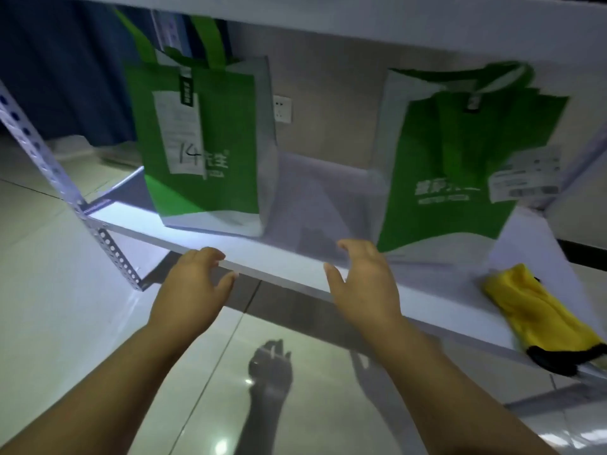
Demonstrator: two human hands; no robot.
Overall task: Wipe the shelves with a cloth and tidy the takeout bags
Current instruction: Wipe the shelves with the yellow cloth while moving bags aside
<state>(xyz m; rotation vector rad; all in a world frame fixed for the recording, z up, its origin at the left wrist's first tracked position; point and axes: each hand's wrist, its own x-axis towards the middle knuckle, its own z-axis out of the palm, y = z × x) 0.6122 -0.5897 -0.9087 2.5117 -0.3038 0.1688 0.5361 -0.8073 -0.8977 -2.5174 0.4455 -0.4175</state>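
Note:
Two green and white takeout bags stand upright on a white shelf [289, 267]. The left bag [203, 142] carries a paper receipt with handwriting on its front. The right bag [453, 159] has a receipt on its right side. A yellow cloth [532, 310] with a black edge lies on the shelf at the right, near the front edge. My left hand [193, 284] hovers at the shelf's front edge with relaxed fingers, holding nothing. My right hand [364, 280] reaches over the front edge between the bags, fingers spread and empty, its fingertips close to the right bag's lower left corner.
A perforated metal upright [65, 188] frames the shelf's left side. Another white shelf board [394, 24] runs overhead. A wall socket [282, 108] sits on the wall behind the bags. Glossy floor tiles [65, 323] lie below.

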